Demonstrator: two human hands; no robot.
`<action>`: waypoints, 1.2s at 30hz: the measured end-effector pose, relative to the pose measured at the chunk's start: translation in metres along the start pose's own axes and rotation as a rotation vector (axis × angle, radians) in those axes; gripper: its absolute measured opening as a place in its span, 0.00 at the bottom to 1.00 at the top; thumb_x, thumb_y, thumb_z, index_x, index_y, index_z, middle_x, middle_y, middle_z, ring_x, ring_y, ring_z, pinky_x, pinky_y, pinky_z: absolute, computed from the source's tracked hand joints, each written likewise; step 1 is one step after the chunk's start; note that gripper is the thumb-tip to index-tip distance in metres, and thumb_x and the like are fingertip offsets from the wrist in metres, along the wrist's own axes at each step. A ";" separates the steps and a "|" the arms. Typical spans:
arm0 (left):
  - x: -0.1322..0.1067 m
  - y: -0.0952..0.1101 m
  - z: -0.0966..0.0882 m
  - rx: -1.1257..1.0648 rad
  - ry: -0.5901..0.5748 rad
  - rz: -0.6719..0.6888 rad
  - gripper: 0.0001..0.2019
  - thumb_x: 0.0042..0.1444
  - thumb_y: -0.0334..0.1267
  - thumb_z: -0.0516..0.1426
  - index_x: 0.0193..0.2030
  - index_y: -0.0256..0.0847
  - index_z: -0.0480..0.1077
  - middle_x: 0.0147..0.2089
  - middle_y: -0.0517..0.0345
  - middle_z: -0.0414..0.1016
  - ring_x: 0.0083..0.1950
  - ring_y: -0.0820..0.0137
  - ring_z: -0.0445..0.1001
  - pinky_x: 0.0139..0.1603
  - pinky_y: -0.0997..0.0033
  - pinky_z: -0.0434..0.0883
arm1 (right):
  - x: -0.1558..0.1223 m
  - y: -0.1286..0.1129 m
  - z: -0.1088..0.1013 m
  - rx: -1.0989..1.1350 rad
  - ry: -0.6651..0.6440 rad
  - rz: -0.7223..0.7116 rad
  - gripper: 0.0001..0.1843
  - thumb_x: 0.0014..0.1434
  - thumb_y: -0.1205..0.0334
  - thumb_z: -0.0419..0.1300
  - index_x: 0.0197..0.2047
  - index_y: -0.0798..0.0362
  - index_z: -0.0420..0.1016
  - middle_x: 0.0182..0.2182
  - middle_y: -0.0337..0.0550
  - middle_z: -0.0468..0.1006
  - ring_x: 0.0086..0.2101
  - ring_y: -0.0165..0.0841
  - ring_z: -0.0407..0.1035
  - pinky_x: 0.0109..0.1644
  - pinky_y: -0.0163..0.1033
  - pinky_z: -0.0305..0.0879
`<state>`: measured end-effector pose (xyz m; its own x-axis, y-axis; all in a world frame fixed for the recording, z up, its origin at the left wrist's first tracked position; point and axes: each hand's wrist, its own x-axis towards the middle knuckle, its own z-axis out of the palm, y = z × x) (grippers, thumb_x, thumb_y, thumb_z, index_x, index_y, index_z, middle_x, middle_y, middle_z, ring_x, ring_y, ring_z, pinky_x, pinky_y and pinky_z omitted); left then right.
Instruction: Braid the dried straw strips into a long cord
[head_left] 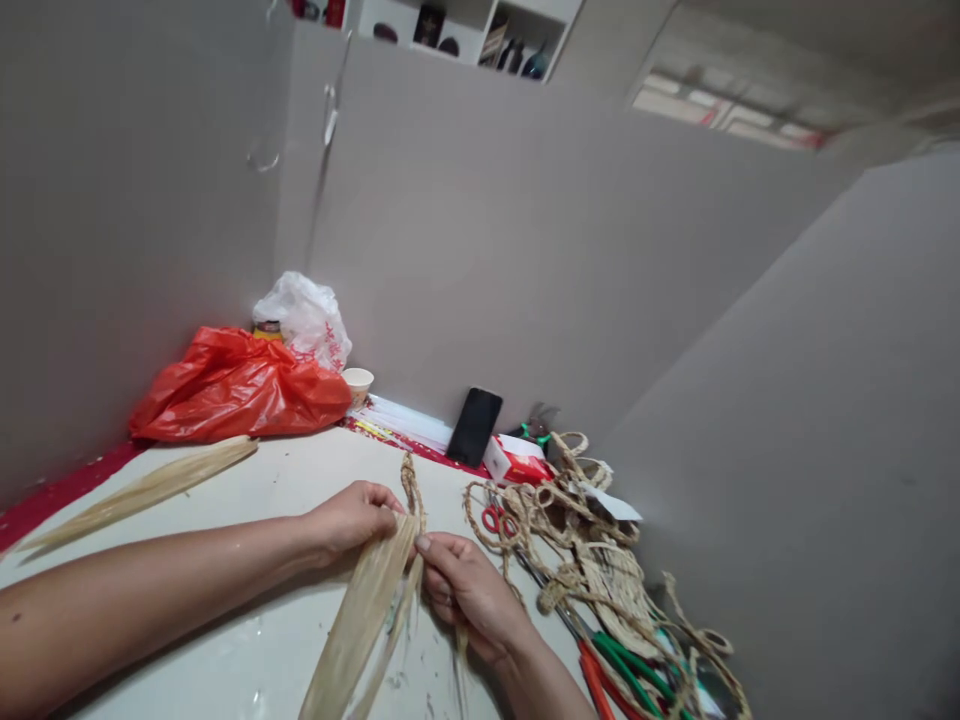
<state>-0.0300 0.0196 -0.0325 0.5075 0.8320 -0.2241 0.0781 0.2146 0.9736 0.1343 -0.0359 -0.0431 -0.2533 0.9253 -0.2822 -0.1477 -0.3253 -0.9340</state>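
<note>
A wide, pale dried husk [356,625], which looks like corn husk, hangs toward me over the white table. My left hand [356,520] pinches its top edge between thumb and fingers. Just to the right, my right hand [472,590] is closed with thumb against forefinger, gripping a narrow husk strip [406,605] beside the wide piece. Between the fingertips of both hands, a short braided cord [409,482] runs away from me along the table. Where the husk meets the cord is partly hidden by my fingers.
Another husk [150,490] lies left. Behind are a red plastic bag [240,390], white bag [307,315], paper cup [358,383] and phone [475,427]. Braided rope [540,510], red-handled scissors [495,519] and green-handled tool [630,665] crowd the right. Grey walls enclose the table.
</note>
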 end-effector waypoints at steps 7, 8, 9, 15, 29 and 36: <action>-0.003 -0.010 0.007 0.013 0.001 0.009 0.10 0.41 0.38 0.57 0.31 0.37 0.67 0.21 0.65 0.66 0.23 0.76 0.62 0.25 0.77 0.57 | -0.003 0.002 0.003 -0.047 0.075 0.050 0.22 0.49 0.48 0.64 0.22 0.54 0.60 0.11 0.26 0.55 0.11 0.18 0.41 0.13 0.28 0.37; -0.004 -0.011 0.007 0.014 -0.002 0.028 0.10 0.41 0.39 0.57 0.31 0.37 0.67 0.21 0.65 0.65 0.23 0.76 0.61 0.24 0.77 0.57 | -0.004 0.003 0.003 -0.050 0.079 0.053 0.22 0.49 0.47 0.64 0.22 0.54 0.60 0.11 0.26 0.55 0.11 0.18 0.41 0.13 0.28 0.37; -0.005 -0.011 0.007 0.018 -0.001 0.047 0.11 0.41 0.39 0.58 0.31 0.37 0.67 0.21 0.66 0.64 0.23 0.77 0.60 0.24 0.77 0.56 | -0.005 0.003 0.004 -0.051 0.083 0.054 0.22 0.49 0.47 0.64 0.22 0.54 0.60 0.11 0.26 0.55 0.11 0.18 0.40 0.13 0.28 0.37; -0.006 -0.009 0.004 0.156 0.072 0.173 0.09 0.40 0.36 0.57 0.30 0.37 0.66 0.21 0.66 0.63 0.24 0.77 0.59 0.25 0.77 0.56 | -0.004 0.003 0.004 -0.055 0.078 0.051 0.21 0.51 0.48 0.63 0.22 0.54 0.60 0.11 0.26 0.54 0.11 0.18 0.41 0.13 0.28 0.37; -0.012 -0.004 0.007 0.216 0.061 0.276 0.07 0.41 0.32 0.57 0.30 0.38 0.65 0.23 0.67 0.61 0.27 0.76 0.58 0.28 0.77 0.55 | -0.003 0.006 0.010 -0.156 0.152 -0.029 0.20 0.50 0.50 0.63 0.21 0.53 0.60 0.11 0.26 0.53 0.13 0.20 0.41 0.16 0.30 0.36; -0.014 -0.007 0.012 0.172 0.107 0.381 0.09 0.38 0.25 0.54 0.29 0.37 0.64 0.28 0.64 0.64 0.33 0.75 0.62 0.34 0.76 0.59 | -0.004 0.004 0.015 -0.146 0.203 -0.044 0.22 0.46 0.48 0.66 0.20 0.54 0.59 0.12 0.26 0.52 0.15 0.20 0.40 0.18 0.31 0.34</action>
<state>-0.0275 -0.0001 -0.0352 0.4365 0.8857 0.1580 0.0488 -0.1987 0.9788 0.1204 -0.0437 -0.0422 -0.0507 0.9629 -0.2651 -0.0113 -0.2660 -0.9639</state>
